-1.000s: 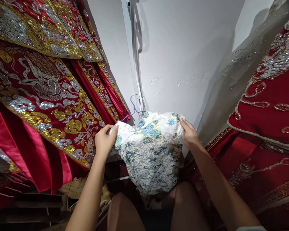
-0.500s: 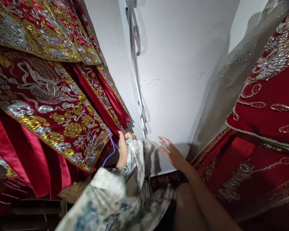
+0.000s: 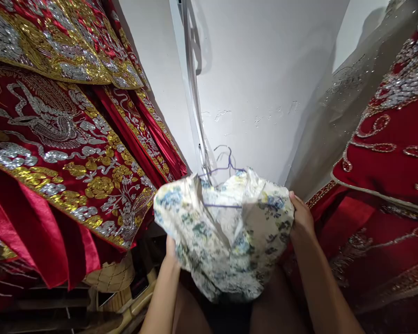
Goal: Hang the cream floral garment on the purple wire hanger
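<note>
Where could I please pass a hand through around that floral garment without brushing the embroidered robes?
The open gap lies above the floral garment, against the white wall, between the red and gold robes and the red beaded gown. Lower down it is crowded: the left hand, right hand, purple hanger and fabric.

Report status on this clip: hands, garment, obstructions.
Left hand and right hand both gripping the floral garment. Purple hanger inside it, hook up. Red embroidered robes crowd both sides; white wall ahead.
</note>
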`<action>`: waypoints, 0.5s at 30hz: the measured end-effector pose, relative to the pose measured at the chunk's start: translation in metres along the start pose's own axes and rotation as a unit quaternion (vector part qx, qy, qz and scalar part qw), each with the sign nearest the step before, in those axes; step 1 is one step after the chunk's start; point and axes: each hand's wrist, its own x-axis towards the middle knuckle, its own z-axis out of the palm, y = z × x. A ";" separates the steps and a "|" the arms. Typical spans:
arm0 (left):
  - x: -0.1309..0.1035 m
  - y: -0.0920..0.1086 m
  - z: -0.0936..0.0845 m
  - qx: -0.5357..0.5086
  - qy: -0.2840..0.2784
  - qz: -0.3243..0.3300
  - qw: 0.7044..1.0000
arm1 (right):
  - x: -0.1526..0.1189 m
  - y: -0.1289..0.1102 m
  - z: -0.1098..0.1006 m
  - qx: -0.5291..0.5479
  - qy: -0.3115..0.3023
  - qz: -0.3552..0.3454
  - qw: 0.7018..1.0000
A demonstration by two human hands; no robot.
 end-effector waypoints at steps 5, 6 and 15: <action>-0.023 -0.015 -0.022 0.063 0.145 0.003 0.987 | -0.012 0.006 0.040 -0.025 -0.059 -0.035 0.997; -0.027 -0.020 -0.023 0.103 0.156 0.010 0.982 | -0.017 0.009 0.043 -0.035 -0.074 -0.037 0.996; -0.061 -0.065 -0.017 0.220 0.106 -0.029 0.969 | -0.055 0.067 -0.025 -0.050 0.127 -0.141 0.981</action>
